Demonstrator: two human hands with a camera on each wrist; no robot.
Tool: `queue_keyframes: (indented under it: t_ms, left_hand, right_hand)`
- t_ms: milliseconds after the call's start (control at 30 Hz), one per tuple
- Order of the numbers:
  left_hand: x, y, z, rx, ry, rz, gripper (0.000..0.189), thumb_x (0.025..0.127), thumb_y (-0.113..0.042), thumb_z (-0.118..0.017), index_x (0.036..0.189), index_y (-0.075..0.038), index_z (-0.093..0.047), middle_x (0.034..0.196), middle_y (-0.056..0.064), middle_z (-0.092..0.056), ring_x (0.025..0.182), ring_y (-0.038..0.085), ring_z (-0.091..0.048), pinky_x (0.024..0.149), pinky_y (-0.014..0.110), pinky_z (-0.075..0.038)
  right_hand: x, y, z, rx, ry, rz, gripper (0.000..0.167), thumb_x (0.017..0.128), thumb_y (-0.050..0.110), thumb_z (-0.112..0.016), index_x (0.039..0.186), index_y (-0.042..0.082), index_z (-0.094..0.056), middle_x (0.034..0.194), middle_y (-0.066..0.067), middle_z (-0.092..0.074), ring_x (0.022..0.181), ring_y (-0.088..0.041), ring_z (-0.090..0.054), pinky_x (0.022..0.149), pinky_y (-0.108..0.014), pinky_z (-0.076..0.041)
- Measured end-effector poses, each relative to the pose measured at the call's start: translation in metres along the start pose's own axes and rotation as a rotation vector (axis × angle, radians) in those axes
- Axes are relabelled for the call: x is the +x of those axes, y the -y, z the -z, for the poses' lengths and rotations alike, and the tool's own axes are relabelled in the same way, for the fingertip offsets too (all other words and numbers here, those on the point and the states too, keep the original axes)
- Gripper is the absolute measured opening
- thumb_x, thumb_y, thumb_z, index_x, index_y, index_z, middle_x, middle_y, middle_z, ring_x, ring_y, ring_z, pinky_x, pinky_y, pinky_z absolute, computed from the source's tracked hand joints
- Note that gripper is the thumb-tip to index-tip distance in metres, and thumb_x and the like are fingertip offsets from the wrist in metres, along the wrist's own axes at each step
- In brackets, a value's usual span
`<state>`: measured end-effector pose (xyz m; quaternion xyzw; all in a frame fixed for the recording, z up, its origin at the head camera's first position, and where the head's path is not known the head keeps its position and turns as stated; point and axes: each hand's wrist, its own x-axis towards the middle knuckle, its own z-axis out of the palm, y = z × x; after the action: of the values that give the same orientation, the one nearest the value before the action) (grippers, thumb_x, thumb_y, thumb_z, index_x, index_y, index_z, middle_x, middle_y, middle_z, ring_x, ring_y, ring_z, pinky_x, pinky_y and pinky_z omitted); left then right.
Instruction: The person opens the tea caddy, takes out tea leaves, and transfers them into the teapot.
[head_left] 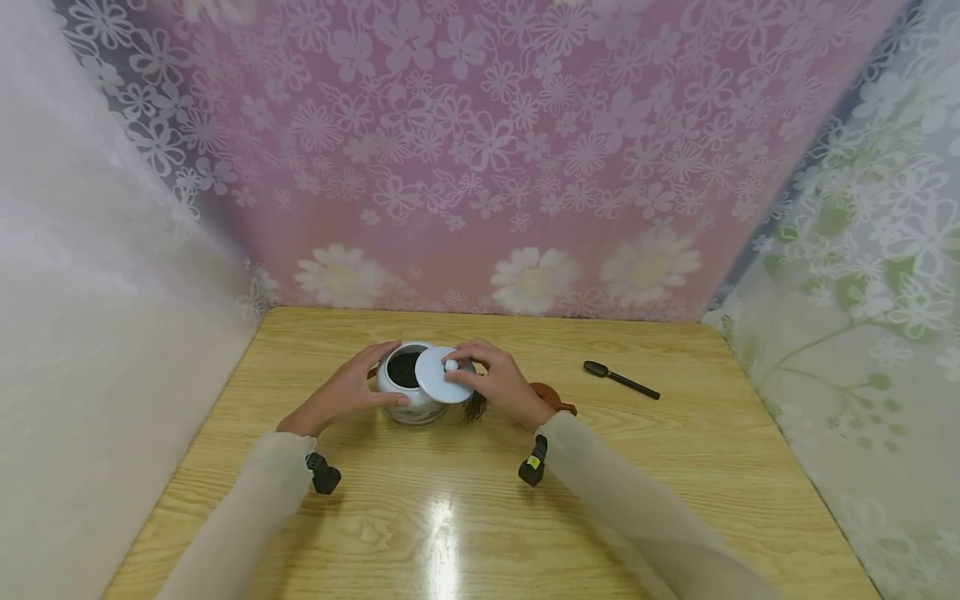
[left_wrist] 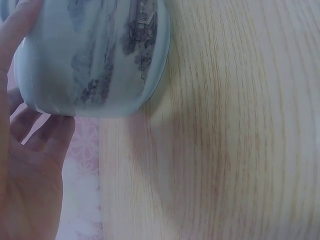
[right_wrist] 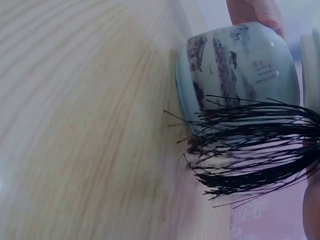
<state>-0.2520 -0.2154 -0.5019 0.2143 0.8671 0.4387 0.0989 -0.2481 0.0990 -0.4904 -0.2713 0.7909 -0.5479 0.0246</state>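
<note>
A round ceramic jar [head_left: 411, 408], pale with a dark painted scene, stands on the wooden table with dark loose contents inside. My left hand [head_left: 350, 392] grips it from the left, thumb on the near side and fingers round the back. Just over the jar's right rim, my right hand [head_left: 501, 385] pinches the knob of a white lid [head_left: 437, 385]. The lid is tilted and overlaps part of the mouth in the head view. Below the lid hangs a dark tassel [right_wrist: 250, 150], its strands in front of the jar in the right wrist view.
Right of the jar, a small reddish-brown object [head_left: 545, 393] lies partly behind my right wrist. Farther right lies a black spoon-like utensil [head_left: 621, 380]. Floral cloth [head_left: 480, 167] rises behind the wooden table [head_left: 375, 533], with pale cloth at both sides.
</note>
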Motion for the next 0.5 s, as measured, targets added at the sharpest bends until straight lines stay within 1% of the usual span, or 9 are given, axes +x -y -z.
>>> queue_keyframes:
  t_ms: [100,233,400,500]
  left_hand:
    - [-0.001,0.000,0.000,-0.003,-0.003,0.005,0.112,0.089,-0.047,-0.092,0.174,-0.012,-0.028,0.178,0.016,-0.030,0.163,0.041,-0.032,0.130,0.062,-0.036]
    - [-0.002,-0.001,0.001,0.002,0.001,0.007,0.112,0.089,-0.047,-0.091,0.175,-0.013,-0.027,0.178,0.016,-0.029,0.164,0.042,-0.032,0.130,0.062,-0.035]
    - [-0.003,-0.003,0.001,-0.004,0.007,0.003,0.111,0.090,-0.046,-0.091,0.175,-0.016,-0.026,0.179,0.016,-0.029,0.164,0.041,-0.032,0.131,0.060,-0.035]
    - [-0.003,-0.002,0.000,-0.013,0.007,-0.001,0.111,0.090,-0.045,-0.091,0.175,-0.017,-0.026,0.178,0.015,-0.029,0.164,0.041,-0.032,0.131,0.060,-0.035]
  right_hand:
    - [0.009,-0.001,-0.004,-0.001,-0.007,0.016,0.024,0.103,0.031,-0.079,0.126,0.025,-0.080,0.137,0.001,-0.069,0.132,-0.022,-0.062,0.110,-0.058,-0.056]
    - [0.020,0.000,-0.010,0.009,-0.024,0.024,0.024,0.102,0.028,-0.080,0.125,0.022,-0.081,0.135,0.000,-0.070,0.132,-0.023,-0.063,0.110,-0.058,-0.056]
    - [0.027,0.001,-0.016,-0.011,-0.048,0.017,0.022,0.102,0.028,-0.080,0.124,0.022,-0.081,0.133,0.000,-0.070,0.130,-0.022,-0.064,0.112,-0.055,-0.056]
    - [0.031,0.002,-0.018,-0.026,-0.060,0.026,0.022,0.103,0.030,-0.080,0.123,0.023,-0.081,0.132,0.002,-0.070,0.129,-0.022,-0.065,0.110,-0.054,-0.057]
